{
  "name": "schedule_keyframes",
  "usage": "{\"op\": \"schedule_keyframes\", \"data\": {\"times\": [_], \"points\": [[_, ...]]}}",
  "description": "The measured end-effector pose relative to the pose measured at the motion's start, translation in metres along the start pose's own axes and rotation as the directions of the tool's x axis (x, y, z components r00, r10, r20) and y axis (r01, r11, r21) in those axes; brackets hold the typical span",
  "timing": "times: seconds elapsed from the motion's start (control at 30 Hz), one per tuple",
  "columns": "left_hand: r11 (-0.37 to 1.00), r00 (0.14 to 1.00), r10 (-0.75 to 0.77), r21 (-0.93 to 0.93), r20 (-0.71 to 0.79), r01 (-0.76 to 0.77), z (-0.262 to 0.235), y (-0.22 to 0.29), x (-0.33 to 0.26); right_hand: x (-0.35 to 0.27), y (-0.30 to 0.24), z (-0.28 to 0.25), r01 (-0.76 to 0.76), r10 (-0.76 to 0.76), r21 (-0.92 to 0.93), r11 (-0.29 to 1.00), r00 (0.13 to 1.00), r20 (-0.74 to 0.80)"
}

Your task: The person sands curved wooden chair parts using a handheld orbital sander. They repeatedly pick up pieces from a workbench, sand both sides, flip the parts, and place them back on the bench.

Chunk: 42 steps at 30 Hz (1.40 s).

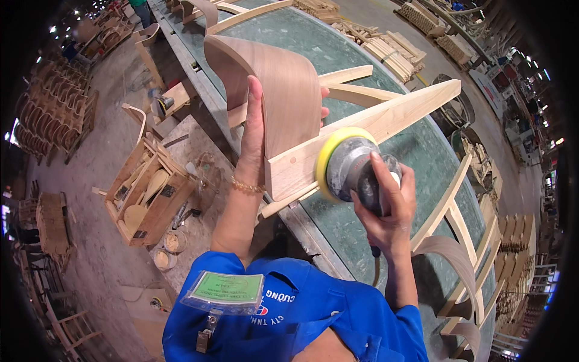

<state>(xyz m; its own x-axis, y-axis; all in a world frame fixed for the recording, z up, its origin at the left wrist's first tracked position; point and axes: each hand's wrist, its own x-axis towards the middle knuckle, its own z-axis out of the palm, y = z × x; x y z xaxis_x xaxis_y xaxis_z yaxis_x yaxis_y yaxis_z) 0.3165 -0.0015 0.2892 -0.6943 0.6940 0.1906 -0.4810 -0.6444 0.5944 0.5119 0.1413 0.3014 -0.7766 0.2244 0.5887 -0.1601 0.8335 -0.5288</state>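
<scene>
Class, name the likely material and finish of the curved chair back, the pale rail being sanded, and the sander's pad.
Curved chair back: apparently bent plywood or veneer, brown, matte, fine straight grain. Pale rail: seemingly solid raw wood, unfinished, visible grain. Sander's pad: probably yellow foam, dusty.

Blue work shirt [289,314] with short sleeves; beaded bracelet [247,187] on left wrist; green clip-on badge [226,289]
</scene>
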Motion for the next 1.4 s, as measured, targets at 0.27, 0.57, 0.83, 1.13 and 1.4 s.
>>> {"op": "schedule_keyframes", "data": {"times": [0.27, 0.57, 0.83, 1.13, 1.4], "points": [[1.000, 0.997, -0.025, -0.016, -0.077, 0.024, 0.004, -0.031, -0.020, -0.003, -0.068, -0.018, 0.023, -0.080, 0.122, 0.992, 0.868, 0.490], [1.000, 0.995, -0.004, 0.030, -0.102, 0.007, 0.000, -0.046, -0.030, -0.013, -0.018, -0.031, -0.144, 0.158, -0.074, 0.987, 0.955, 0.252], [1.000, 0.998, 0.011, -0.027, -0.066, -0.013, 0.008, -0.027, -0.015, -0.020, -0.002, 0.005, 0.002, -0.003, 0.006, 1.000, 1.000, 0.023], [0.991, 0.991, 0.105, 0.088, -0.080, -0.098, 0.006, -0.002, 0.000, 0.002, -0.034, 0.008, 0.130, -0.158, 0.129, 0.983, 0.958, 0.240], [0.998, 0.997, 0.067, -0.003, -0.034, -0.067, 0.005, 0.001, 0.008, 0.021, 0.031, -0.001, -0.037, 0.047, 0.086, 0.996, 0.991, -0.123]]}}
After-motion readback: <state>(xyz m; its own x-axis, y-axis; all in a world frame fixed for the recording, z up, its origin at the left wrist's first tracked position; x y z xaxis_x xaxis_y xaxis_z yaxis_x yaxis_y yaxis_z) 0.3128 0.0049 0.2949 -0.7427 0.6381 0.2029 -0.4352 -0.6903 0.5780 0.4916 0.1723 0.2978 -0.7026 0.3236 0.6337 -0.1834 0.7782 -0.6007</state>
